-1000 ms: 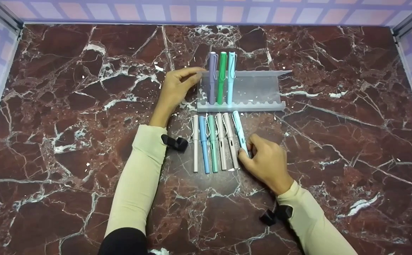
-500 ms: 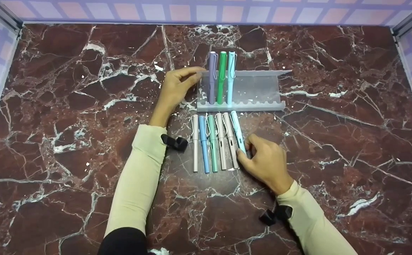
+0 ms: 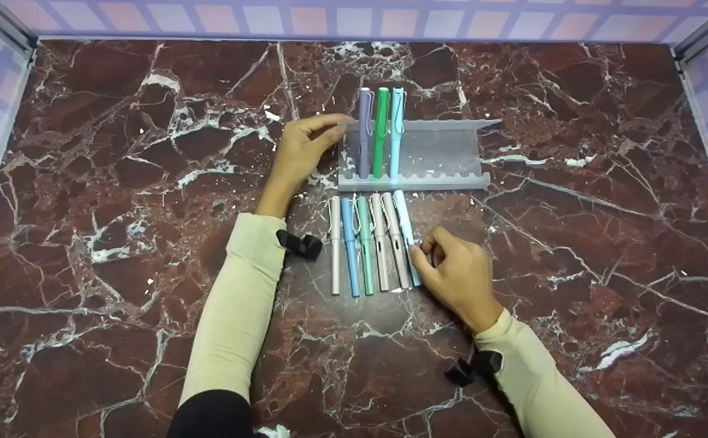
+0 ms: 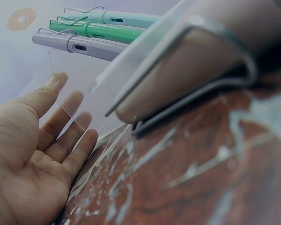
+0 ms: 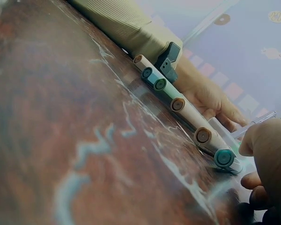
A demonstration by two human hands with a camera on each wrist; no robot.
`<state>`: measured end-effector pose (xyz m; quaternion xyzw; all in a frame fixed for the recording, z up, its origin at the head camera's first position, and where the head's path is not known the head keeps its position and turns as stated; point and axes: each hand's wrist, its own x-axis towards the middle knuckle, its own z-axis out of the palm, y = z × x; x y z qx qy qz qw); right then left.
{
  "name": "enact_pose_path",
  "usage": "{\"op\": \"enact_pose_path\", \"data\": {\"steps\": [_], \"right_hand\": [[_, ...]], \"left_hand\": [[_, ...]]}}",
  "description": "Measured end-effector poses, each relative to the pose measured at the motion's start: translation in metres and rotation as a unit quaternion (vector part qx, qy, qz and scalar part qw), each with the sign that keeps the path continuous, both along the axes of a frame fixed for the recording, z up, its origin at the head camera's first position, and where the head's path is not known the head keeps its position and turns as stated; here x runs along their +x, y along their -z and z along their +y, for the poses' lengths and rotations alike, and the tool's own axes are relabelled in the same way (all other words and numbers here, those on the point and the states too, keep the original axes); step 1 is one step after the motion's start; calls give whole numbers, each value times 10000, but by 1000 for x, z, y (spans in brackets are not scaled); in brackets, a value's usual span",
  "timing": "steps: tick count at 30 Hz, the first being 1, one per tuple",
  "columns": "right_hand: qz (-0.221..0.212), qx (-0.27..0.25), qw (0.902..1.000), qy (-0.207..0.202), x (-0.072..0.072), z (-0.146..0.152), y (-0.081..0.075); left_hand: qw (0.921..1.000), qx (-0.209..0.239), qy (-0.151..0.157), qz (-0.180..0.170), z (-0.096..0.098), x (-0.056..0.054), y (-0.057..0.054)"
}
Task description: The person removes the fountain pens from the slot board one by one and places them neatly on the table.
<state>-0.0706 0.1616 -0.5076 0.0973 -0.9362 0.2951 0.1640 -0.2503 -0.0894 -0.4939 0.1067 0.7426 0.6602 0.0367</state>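
At the left end of a clear pen rack (image 3: 433,152), my left hand (image 3: 298,152) pinches the back corner between thumb and index finger; the other fingers show beside the panel in the left wrist view. A purple pen (image 3: 364,134), a green pen (image 3: 381,134) and a light blue pen (image 3: 396,134) lean in the rack's left slots. On the table in front, a pale blue pen (image 3: 404,216) lies at the right end of a row. My right hand (image 3: 460,277) is beside it, thumb tip touching its side, fingers loosely bent and apart in the right wrist view.
The row also holds a light grey pen (image 3: 336,255), a blue pen (image 3: 350,255), a teal pen (image 3: 365,255) and two more greyish pens (image 3: 381,255). Dark red marbled table (image 3: 147,243) surrounds everything; checked panels (image 3: 354,18) border its back and sides.
The pale blue pen has shifted left against the greyish pen beside it, pushed by my right hand, whose thumb and index finger no longer grip its lower end. My left hand stays put.
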Motion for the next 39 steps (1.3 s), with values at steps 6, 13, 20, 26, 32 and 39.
{"op": "enact_pose_path", "data": {"steps": [6, 13, 20, 26, 32, 39], "right_hand": [[-13, -48, 10000, 37, -1, -1, -1], [-35, -289, 9995, -81, -10, -2, 0], [137, -838, 9949, -539, -30, 3, 0], [863, -1308, 9823, -1021, -51, 12, 2], [1495, -1214, 9760, -1016, -69, 16, -1], [1727, -803, 9755, -1099, -90, 13, -4]], "left_hand": [[10000, -44, 19, 14, -1, -1, 0], [10000, 3, 15, -62, -1, 4, -7], [9997, -33, -60, -235, -5, 0, 0], [10000, -10, -36, -20, -3, 0, 2], [10000, -54, -28, 36, 0, 1, -1], [10000, 81, 23, -37, 0, 1, -1]]}}
